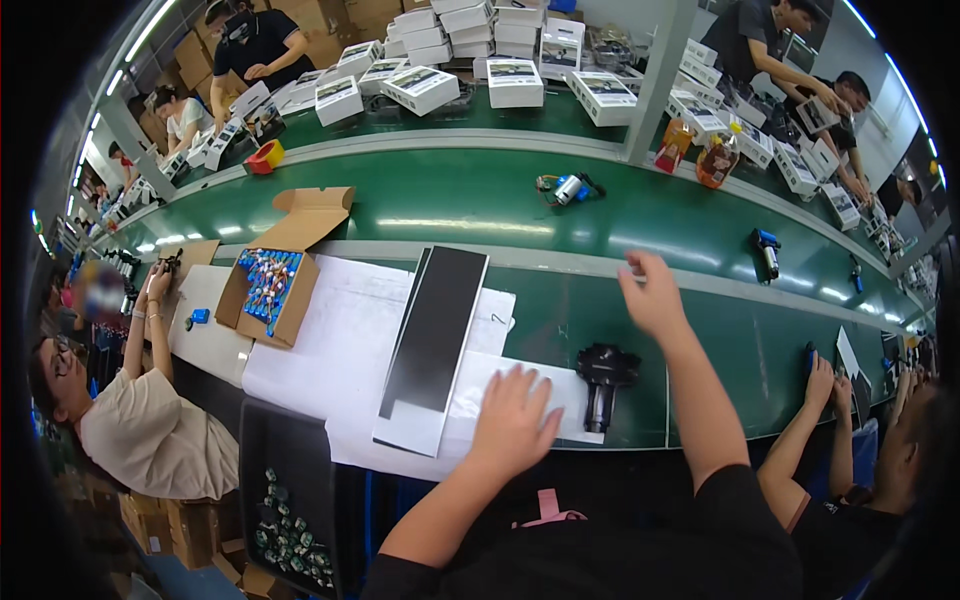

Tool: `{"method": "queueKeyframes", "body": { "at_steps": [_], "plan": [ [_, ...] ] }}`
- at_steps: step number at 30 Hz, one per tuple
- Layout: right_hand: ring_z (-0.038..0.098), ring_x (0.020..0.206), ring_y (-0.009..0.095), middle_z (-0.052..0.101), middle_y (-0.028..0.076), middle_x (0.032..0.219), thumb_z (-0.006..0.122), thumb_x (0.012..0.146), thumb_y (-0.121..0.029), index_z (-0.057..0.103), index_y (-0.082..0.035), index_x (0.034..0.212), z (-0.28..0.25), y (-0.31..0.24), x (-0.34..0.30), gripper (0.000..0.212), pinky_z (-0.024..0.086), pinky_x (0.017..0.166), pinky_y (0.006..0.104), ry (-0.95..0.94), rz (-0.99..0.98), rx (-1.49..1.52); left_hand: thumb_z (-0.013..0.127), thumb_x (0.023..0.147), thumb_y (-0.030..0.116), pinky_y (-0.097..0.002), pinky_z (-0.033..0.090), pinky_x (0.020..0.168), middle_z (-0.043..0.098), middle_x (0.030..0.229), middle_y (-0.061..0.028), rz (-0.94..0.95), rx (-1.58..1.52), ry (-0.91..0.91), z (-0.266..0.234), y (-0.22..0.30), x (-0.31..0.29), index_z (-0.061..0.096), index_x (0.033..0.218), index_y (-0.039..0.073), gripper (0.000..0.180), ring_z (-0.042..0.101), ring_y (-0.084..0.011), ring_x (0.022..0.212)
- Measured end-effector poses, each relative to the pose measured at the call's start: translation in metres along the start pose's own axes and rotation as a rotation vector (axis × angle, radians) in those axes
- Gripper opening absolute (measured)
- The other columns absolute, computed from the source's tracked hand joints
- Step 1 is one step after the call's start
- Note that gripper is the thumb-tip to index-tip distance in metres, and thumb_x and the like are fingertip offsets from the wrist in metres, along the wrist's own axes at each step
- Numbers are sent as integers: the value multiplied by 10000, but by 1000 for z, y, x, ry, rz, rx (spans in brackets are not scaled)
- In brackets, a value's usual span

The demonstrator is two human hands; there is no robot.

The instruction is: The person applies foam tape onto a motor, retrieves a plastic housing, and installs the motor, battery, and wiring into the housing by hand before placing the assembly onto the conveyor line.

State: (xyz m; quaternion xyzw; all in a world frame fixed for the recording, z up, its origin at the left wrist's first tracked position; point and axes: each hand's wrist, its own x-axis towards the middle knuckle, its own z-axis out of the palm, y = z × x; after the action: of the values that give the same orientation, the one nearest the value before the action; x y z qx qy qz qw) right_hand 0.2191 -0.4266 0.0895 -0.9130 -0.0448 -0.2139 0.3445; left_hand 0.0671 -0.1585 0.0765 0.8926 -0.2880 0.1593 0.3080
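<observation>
The left hand is spread open over the white sheet; the right hand is half open, nothing seen in it. The black tool shell, set near the edge of the green table, could be knocked off if bumped by 1 arm.

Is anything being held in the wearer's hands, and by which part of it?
Nothing is visibly held: the left hand is spread over the white sheet; the right hand is loosely open.
</observation>
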Motion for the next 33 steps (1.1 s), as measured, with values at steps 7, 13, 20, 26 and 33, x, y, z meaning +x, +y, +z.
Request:
{"method": "queueKeyframes", "body": {
  "at_steps": [7, 13, 20, 26, 33],
  "plan": [
    [687, 1080, 348, 651, 237, 1281, 739, 871, -455, 424, -53, 1513, 114, 30, 170, 820, 566, 879, 415, -133, 590, 260, 768, 829, 329, -538, 461, 960, 580, 1236, -288, 21, -83, -10, 32, 4, 55, 539, 1388, 7, 684, 570, -468, 1134],
    [614, 1221, 447, 615, 287, 1347, 703, 889, -427, 381, -64, 1532, 149, 42, 186, 805, 487, 1041, 470, -98, 592, -216, 773, 800, 328, -442, 436, 798, 580, 1045, -163, -18, -26, -126, 76, -10, 74, 573, 1339, 3, 660, 565, -339, 985],
    [721, 1021, 307, 660, 159, 1127, 597, 1031, -288, 451, -24, 1439, 103, 76, 163, 507, 607, 792, 393, 91, 459, 613, 772, 803, 272, -463, 468, 883, 601, 1114, -197, 13, -115, -145, 80, -12, 85, 588, 1247, -48, 577, 584, -366, 1055],
    [733, 957, 310, 613, 108, 1109, 492, 1089, -215, 478, -29, 1334, -23, -45, 132, 308, 635, 813, 398, 8, 259, 1149, 796, 844, 332, -556, 326, 1159, 378, 1486, -382, -170, -251, 238, 71, -19, 134, 298, 1505, -103, 935, 395, -521, 1377],
    [741, 910, 295, 616, 119, 1126, 553, 1060, -227, 493, -30, 1295, -81, -169, 92, 313, 622, 622, 331, -276, -15, 1289, 861, 792, 209, -491, 425, 1085, 481, 1438, -310, -140, -505, 585, 60, -21, 188, 377, 1472, -65, 878, 491, -472, 1314]
  ]
}}
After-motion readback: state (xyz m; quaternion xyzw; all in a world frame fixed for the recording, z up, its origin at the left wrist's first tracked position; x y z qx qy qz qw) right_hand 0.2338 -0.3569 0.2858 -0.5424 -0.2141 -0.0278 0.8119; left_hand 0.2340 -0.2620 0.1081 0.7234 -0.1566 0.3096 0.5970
